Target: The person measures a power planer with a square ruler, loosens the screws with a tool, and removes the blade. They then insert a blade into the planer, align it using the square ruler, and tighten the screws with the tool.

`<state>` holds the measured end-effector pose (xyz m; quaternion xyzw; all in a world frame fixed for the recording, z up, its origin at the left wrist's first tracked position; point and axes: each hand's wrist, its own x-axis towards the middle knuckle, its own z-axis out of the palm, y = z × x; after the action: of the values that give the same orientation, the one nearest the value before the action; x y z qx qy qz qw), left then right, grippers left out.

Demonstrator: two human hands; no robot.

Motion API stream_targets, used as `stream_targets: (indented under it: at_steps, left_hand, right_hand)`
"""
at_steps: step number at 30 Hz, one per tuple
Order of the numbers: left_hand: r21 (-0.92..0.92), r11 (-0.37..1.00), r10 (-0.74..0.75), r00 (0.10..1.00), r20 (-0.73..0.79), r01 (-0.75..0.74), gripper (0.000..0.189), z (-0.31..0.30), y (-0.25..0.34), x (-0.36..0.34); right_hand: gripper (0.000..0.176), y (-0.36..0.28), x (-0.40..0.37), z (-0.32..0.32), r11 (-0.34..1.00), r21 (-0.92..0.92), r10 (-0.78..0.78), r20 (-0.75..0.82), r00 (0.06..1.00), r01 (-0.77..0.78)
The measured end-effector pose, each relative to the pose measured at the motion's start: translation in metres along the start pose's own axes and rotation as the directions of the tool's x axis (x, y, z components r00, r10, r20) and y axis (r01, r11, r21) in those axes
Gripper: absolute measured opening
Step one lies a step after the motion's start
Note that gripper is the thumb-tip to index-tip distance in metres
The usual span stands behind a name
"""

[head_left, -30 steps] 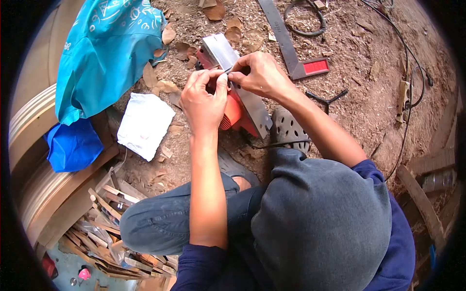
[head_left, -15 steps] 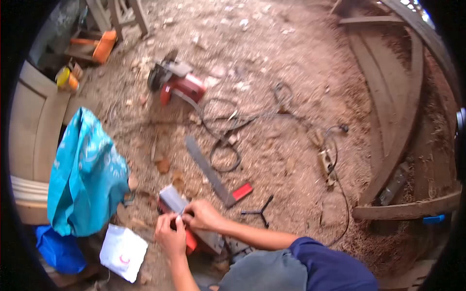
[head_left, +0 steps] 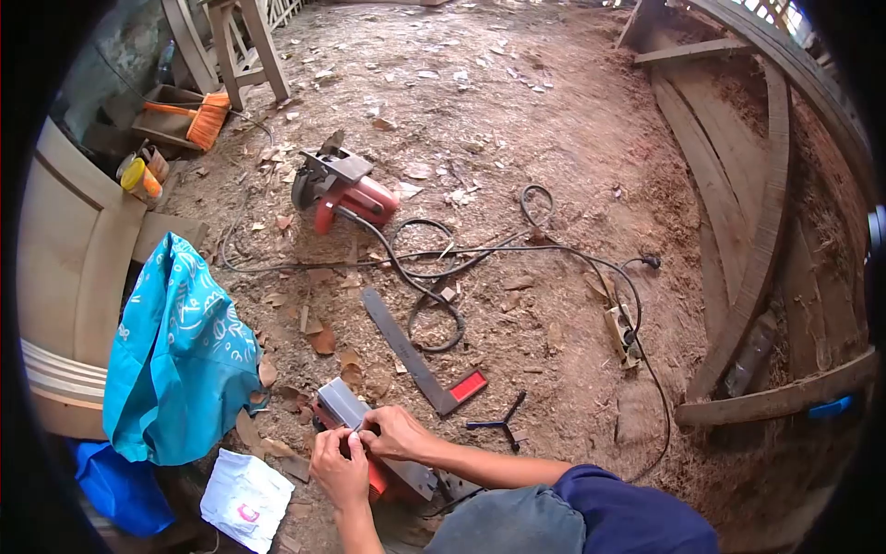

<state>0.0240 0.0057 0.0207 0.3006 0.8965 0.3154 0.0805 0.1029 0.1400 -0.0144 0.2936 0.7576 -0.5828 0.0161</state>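
Both hands meet over a power tool with a grey flat metal face and a red body, which looks like an electric hand planer (head_left: 343, 404). My left hand (head_left: 340, 469) has thumb and fingers pinched together at the tool's middle. My right hand (head_left: 397, 434) reaches in from the right, fingers curled against the same spot. Whatever small piece is between the fingertips is too small and covered to name. Just right of the tool lie a black three-armed wrench (head_left: 501, 423) and a try square (head_left: 411, 355) with a red-faced handle.
Ahead on the shaving-covered ground lies a red circular saw (head_left: 355, 196) with its looped black cable (head_left: 489, 249). A power socket strip (head_left: 622, 332) lies to the right, near curved timbers (head_left: 771, 222). Leftward are a turquoise cloth (head_left: 180, 360), white paper (head_left: 245, 499) and an orange broom (head_left: 210, 120).
My view has tilted slightly, so the surroundings sit lower in the picture, and it is sharper now. Both hands stay together at the same place on the tool, with little finger movement visible.
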Motion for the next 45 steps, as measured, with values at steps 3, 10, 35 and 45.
stream_targets:
  at_steps: [3,10,35,45]
  left_hand:
    - [0.008,1.000,0.006,1.000,-0.001,-0.006,0.011,-0.002,0.001,0.000]
    - [-0.014,0.997,0.071,0.997,-0.016,-0.071,0.011,0.004,-0.011,0.000]
    - [-0.082,0.996,-0.040,0.998,0.048,0.044,0.015,0.000,-0.008,0.004]
    - [-0.255,0.953,-0.167,0.986,0.016,0.165,0.021,0.005,-0.023,0.003]
  right_hand:
    - [0.026,-0.001,-0.005,0.009,1.000,-0.009,0.000,-0.100,0.995,-0.001]
    - [0.028,0.021,0.004,0.028,1.000,-0.031,-0.004,-0.173,0.985,-0.002]
    - [0.039,0.071,-0.058,-0.099,0.688,-0.719,-0.245,-0.100,0.964,0.101]
    - [0.048,0.093,-0.046,-0.147,0.430,-0.865,-0.183,0.198,0.963,0.260]
